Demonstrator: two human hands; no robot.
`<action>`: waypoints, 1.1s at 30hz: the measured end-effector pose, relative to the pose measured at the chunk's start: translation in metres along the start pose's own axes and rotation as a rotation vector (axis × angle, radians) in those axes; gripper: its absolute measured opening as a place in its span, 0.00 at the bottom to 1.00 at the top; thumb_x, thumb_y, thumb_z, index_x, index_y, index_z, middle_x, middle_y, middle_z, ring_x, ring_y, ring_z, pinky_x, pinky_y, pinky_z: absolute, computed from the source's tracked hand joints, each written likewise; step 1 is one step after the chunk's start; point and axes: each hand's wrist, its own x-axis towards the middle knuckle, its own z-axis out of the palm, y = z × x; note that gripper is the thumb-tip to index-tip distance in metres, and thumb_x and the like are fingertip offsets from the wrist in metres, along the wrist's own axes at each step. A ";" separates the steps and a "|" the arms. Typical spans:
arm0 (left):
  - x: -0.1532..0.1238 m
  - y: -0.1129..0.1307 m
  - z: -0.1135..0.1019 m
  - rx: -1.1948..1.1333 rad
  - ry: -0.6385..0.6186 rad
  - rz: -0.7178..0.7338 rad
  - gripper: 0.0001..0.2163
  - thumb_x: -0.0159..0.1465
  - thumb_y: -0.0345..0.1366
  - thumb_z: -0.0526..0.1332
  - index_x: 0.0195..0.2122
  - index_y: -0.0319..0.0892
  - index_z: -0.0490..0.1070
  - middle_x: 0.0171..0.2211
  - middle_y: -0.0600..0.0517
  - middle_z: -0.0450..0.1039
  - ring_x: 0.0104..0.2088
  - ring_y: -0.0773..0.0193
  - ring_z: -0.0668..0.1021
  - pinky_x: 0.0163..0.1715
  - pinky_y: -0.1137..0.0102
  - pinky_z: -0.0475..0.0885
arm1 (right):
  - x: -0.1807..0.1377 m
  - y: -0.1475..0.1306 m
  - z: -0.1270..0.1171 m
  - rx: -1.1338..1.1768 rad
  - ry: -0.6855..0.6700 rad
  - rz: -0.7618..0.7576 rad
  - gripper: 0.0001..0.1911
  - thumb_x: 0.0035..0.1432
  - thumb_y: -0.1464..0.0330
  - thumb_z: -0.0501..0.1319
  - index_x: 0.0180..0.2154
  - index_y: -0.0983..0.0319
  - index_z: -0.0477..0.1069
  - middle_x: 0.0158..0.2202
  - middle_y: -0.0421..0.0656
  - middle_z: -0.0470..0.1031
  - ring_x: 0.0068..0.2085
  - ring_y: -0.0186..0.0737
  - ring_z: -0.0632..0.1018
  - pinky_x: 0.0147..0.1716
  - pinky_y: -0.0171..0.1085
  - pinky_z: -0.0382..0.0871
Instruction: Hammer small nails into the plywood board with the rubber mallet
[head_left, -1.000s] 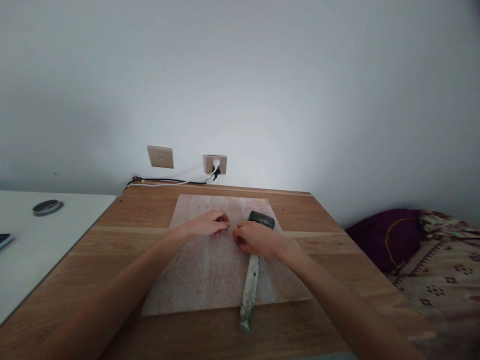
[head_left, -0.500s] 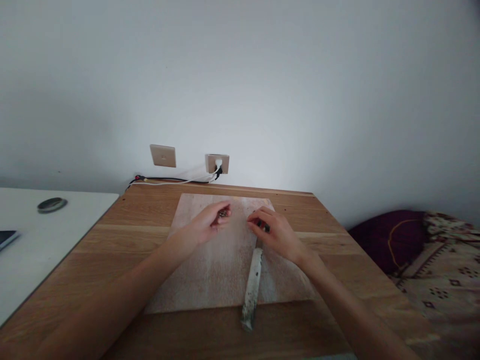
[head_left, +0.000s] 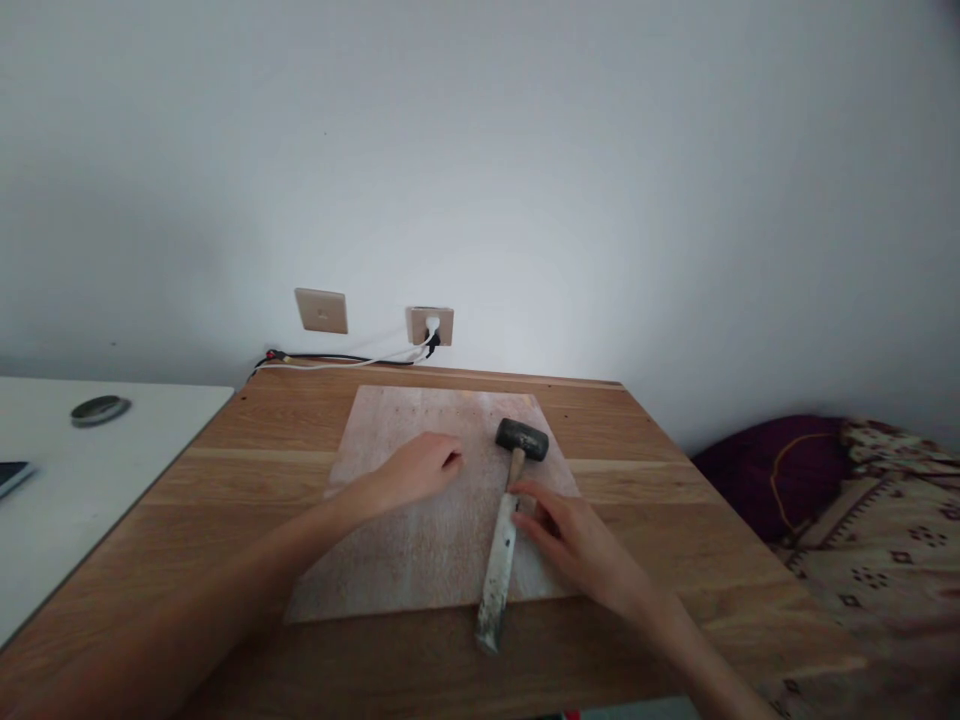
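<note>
A mallet with a dark head (head_left: 522,439) and a worn, white-covered handle (head_left: 498,570) lies on a thin pale board (head_left: 390,560). Its handle end sticks out past the board's near edge. My right hand (head_left: 564,530) is at the upper part of the handle, thumb and fingers apart, fingertips at its right side and not wrapped around it. Over the board's left half, my left hand (head_left: 421,467) is curled closed. Whatever it holds is hidden inside the fingers. A row of tiny marks (head_left: 427,411) runs along the board's far part.
The board rests on a wooden table (head_left: 255,480) against a wall. A plugged-in socket (head_left: 431,326) and cables (head_left: 337,362) are at the back. A white table (head_left: 150,450) with a round dish (head_left: 100,410) stands left; patterned cloth (head_left: 885,540) lies right.
My right hand has moved back from over the mallet head to beside its handle, uncovering the head. My left hand has turned and come slightly nearer; the small metallic bits glimpsed in it are now hidden.
</note>
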 end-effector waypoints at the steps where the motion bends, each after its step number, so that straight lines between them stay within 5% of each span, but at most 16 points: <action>1: -0.003 -0.003 0.000 0.047 0.029 0.040 0.12 0.63 0.31 0.63 0.22 0.45 0.68 0.23 0.52 0.66 0.28 0.60 0.68 0.33 0.67 0.62 | -0.003 -0.003 0.003 -0.007 -0.029 0.004 0.21 0.73 0.59 0.57 0.61 0.59 0.74 0.33 0.43 0.81 0.33 0.44 0.81 0.36 0.39 0.72; 5: -0.013 -0.013 -0.001 0.147 0.012 0.100 0.06 0.65 0.31 0.61 0.30 0.45 0.72 0.32 0.50 0.70 0.33 0.58 0.72 0.40 0.65 0.68 | -0.006 -0.012 0.013 -0.035 -0.075 -0.009 0.25 0.76 0.54 0.52 0.64 0.58 0.72 0.38 0.46 0.85 0.40 0.49 0.85 0.41 0.41 0.73; 10: -0.016 -0.016 -0.004 0.238 -0.125 0.196 0.10 0.64 0.25 0.55 0.39 0.44 0.74 0.43 0.46 0.74 0.45 0.55 0.76 0.50 0.62 0.70 | -0.004 -0.020 0.019 -0.062 -0.036 0.034 0.25 0.76 0.52 0.51 0.59 0.59 0.74 0.33 0.45 0.83 0.37 0.50 0.85 0.36 0.40 0.70; 18: -0.022 -0.004 -0.014 0.221 -0.150 0.232 0.08 0.67 0.33 0.62 0.45 0.46 0.78 0.46 0.45 0.78 0.51 0.52 0.77 0.58 0.58 0.68 | -0.003 -0.018 0.026 -0.019 0.038 0.027 0.25 0.75 0.52 0.52 0.60 0.60 0.74 0.26 0.40 0.77 0.30 0.46 0.81 0.30 0.38 0.68; 21: -0.026 -0.011 -0.030 0.213 -0.099 0.165 0.09 0.67 0.41 0.65 0.47 0.46 0.78 0.50 0.45 0.77 0.53 0.50 0.76 0.60 0.57 0.66 | -0.010 -0.006 0.023 -0.011 0.189 0.063 0.25 0.75 0.52 0.51 0.61 0.60 0.72 0.28 0.41 0.77 0.29 0.44 0.80 0.31 0.39 0.71; 24: -0.025 -0.014 -0.048 0.184 0.030 0.064 0.08 0.67 0.43 0.65 0.42 0.46 0.78 0.47 0.45 0.77 0.51 0.49 0.76 0.59 0.57 0.67 | -0.026 0.018 0.021 -0.143 0.416 0.067 0.24 0.75 0.52 0.50 0.57 0.59 0.74 0.40 0.49 0.80 0.40 0.50 0.81 0.43 0.46 0.75; 27: -0.021 0.001 -0.057 0.152 0.146 0.019 0.07 0.66 0.41 0.65 0.41 0.45 0.78 0.44 0.45 0.77 0.50 0.48 0.76 0.59 0.57 0.66 | -0.045 0.044 0.022 -0.349 0.525 0.064 0.24 0.74 0.51 0.51 0.56 0.58 0.74 0.53 0.54 0.77 0.53 0.59 0.78 0.53 0.57 0.72; 33: -0.047 0.063 -0.037 0.130 0.198 0.005 0.08 0.66 0.43 0.66 0.43 0.47 0.78 0.43 0.44 0.78 0.46 0.46 0.78 0.51 0.58 0.68 | -0.072 0.070 0.031 -0.434 0.476 0.062 0.24 0.75 0.52 0.50 0.60 0.56 0.72 0.58 0.53 0.75 0.56 0.59 0.77 0.52 0.59 0.74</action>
